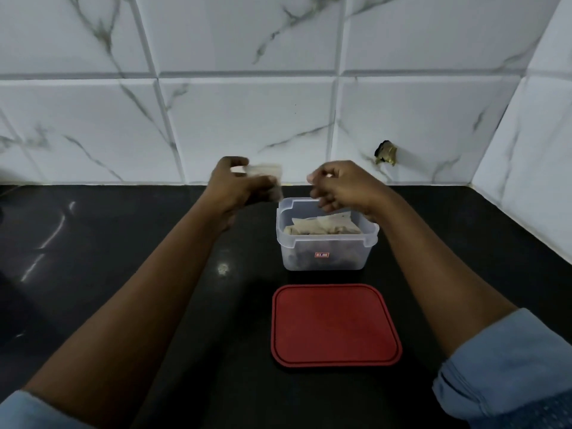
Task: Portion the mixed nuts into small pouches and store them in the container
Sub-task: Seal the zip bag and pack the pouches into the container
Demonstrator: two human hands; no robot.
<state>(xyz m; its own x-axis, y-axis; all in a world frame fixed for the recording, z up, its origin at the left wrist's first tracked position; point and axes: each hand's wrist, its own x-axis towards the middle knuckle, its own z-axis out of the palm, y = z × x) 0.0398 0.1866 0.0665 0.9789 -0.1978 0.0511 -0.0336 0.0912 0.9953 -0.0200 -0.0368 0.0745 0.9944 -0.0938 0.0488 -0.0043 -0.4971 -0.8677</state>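
Observation:
A clear plastic container [325, 255] stands open on the black counter, with several pale pouches [322, 226] lying inside it. My left hand [235, 184] is raised just left of the container's far corner and grips a small clear pouch [267, 173], blurred by motion. My right hand [343, 187] hovers over the container's far rim with its fingers curled; whether it pinches anything is too blurred to tell. The red lid [335, 325] lies flat on the counter in front of the container.
The black counter [123, 243] runs back to a white marble-tiled wall [247, 119], which turns a corner at the right. A small dark hole with a brass fitting [385, 153] is in the wall behind the container.

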